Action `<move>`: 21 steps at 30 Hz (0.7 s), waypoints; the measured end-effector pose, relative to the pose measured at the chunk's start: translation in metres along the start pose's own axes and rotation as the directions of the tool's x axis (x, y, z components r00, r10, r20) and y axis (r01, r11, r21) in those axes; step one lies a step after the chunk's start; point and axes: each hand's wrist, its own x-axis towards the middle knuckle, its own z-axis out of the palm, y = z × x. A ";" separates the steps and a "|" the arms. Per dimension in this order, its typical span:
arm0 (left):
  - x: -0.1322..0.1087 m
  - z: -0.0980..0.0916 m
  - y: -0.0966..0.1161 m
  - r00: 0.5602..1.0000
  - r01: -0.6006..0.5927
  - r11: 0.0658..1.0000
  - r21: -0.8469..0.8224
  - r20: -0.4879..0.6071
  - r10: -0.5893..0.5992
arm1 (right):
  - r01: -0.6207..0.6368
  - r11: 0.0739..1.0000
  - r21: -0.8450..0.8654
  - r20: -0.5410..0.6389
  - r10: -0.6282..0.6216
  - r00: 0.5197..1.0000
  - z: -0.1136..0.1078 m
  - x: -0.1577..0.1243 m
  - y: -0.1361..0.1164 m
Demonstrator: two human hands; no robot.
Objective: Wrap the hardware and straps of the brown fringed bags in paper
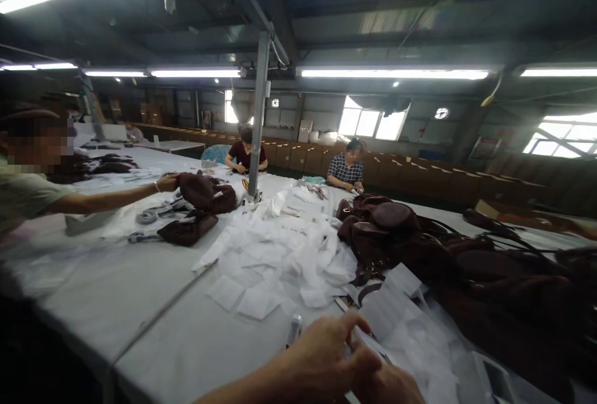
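My left hand (pixel 321 354) reaches in from the bottom edge with its thumb and fingers curled together. Close against it on the right, my right hand (pixel 392 385) is also bent closed, partly cut off by the frame. A thin pale strip (pixel 373 345) shows by the fingers; what it belongs to is hidden. Just beyond my left wrist lies a small shiny metallic object (pixel 295 329). Thin white sheets (pixel 410 323) lie close past my hands, and a pile of white packets (pixel 280 255) spreads over the white table (pixel 158 286).
Dark brown bags (pixel 387 224) are heaped along the right. A co-worker's hand (pixel 170 182) at left touches another brown bag (pixel 203 192). Two people sit across the table, near a grey post (pixel 259 112). Cardboard boxes (pixel 420 174) line the back.
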 end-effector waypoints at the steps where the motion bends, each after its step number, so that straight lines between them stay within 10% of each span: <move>1: 0.002 -0.002 0.008 1.000 -0.019 0.999 0.035 0.002 0.019 | 0.030 1.000 -0.002 0.018 -0.030 0.999 -0.008 0.007 -0.002; 4: 0.012 0.003 0.025 0.970 -0.035 0.988 -0.149 -0.242 -0.002 | -0.021 1.000 0.015 0.056 0.020 0.998 -0.025 0.024 -0.019; 8: 0.021 0.014 0.024 0.824 -0.031 0.798 -0.602 -0.467 -0.321 | -0.198 0.976 0.086 0.062 0.193 0.979 -0.025 0.027 -0.039; 13: 0.015 0.000 0.015 0.989 0.054 0.975 -0.214 -0.126 -0.083 | -0.146 0.986 -0.083 0.212 0.161 0.964 -0.024 0.013 -0.030; 16: 0.013 -0.009 0.019 0.992 0.011 0.996 0.086 0.126 -0.022 | -0.077 0.996 -0.053 0.286 0.089 0.954 -0.036 0.013 -0.026; 21: 0.017 -0.011 0.007 0.988 0.142 0.982 -0.128 0.082 -0.132 | -0.134 0.986 -0.099 0.245 0.155 0.957 -0.056 0.020 -0.024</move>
